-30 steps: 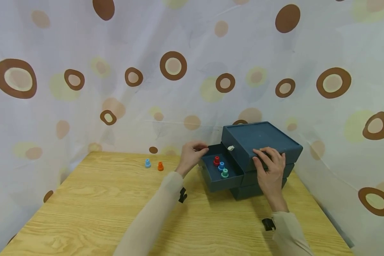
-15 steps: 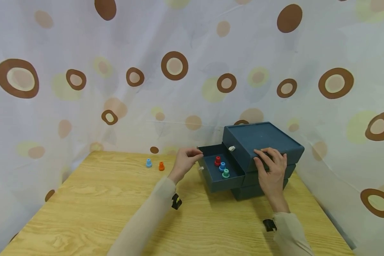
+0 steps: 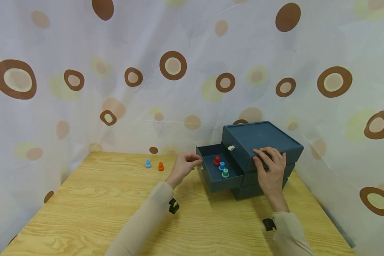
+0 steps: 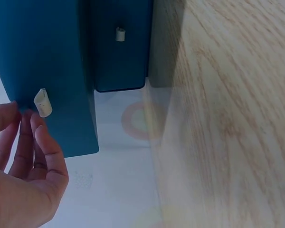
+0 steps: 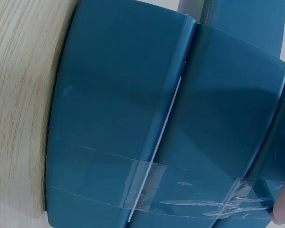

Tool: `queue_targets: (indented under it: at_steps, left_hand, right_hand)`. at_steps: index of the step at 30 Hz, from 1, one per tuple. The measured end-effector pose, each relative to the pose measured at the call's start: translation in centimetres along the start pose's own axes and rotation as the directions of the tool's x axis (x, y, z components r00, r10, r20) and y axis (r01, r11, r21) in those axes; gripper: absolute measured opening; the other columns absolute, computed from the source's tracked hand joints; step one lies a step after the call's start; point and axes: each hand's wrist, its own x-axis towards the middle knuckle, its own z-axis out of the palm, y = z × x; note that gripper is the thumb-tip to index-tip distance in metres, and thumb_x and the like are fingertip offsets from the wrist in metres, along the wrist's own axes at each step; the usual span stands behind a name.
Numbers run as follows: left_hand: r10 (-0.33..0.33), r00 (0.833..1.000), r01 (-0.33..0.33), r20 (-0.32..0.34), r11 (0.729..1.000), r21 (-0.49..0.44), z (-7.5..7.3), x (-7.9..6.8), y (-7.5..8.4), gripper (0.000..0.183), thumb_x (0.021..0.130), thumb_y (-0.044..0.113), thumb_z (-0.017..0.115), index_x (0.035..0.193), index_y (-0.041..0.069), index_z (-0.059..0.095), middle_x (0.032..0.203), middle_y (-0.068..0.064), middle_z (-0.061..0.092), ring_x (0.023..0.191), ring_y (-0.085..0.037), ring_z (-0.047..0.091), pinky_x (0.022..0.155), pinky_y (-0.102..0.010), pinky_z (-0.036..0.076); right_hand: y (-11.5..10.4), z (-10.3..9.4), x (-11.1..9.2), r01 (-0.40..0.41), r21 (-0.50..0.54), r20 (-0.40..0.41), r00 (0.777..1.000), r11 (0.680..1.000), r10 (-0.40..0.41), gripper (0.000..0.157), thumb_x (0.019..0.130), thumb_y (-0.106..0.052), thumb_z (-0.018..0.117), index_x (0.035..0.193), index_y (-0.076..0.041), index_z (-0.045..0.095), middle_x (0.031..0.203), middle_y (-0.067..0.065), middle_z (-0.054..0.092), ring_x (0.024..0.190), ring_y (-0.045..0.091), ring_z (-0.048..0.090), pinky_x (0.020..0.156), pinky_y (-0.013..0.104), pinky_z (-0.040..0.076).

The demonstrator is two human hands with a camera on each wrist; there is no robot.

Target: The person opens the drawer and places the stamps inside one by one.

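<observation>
A dark blue drawer cabinet of stacked boxes stands at the right of the table, its middle drawer pulled out to the left. Inside this drawer stand a red peg, a blue peg and a green peg, all small and stepped. At the drawer's front panel is my left hand, with relaxed fingertips right against it, beside a whitish pull tab in the left wrist view. My right hand holds the cabinet's top near edge, fingers over the top and thumb on the side.
Left of the drawer, a light blue peg and an orange peg stand on the wooden table. A patterned curtain hangs behind. Clear tape runs across the cabinet's side in the right wrist view.
My left hand has moved left, off the open drawer's far corner, then down to its front panel. The right hand, the drawer and the pegs stay where they were.
</observation>
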Motion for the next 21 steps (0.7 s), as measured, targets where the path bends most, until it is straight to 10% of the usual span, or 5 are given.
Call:
queue_targets:
  at_steps: [9,21]
  left_hand:
    - [-0.016,0.999,0.014,0.046,1.000,0.024,-0.1,-0.4,-0.7,0.013,0.091,0.012,0.070,0.099,0.004,0.075,0.094,-0.008,0.075,0.078,-0.012,0.063,0.072,-0.037,0.054]
    - [-0.052,0.997,0.052,0.054,0.999,0.005,0.5,-1.1,-1.2,0.018,0.086,0.013,0.076,0.101,0.003,0.074,0.102,-0.011,0.073,0.082,-0.014,0.067,0.082,-0.046,0.057]
  right_hand:
    - [0.0,0.1,0.0,-0.001,0.000,0.006,1.000,1.000,0.001,0.022,0.088,-0.012,0.072,0.109,-0.009,0.076,0.114,0.018,0.063,0.122,0.036,0.049,0.117,0.066,0.004]
    - [0.0,0.0,-0.1,-0.003,0.001,-0.002,1.000,1.000,0.003,0.022,0.087,-0.012,0.072,0.109,-0.009,0.076,0.114,0.018,0.064,0.122,0.036,0.049,0.117,0.065,0.004]
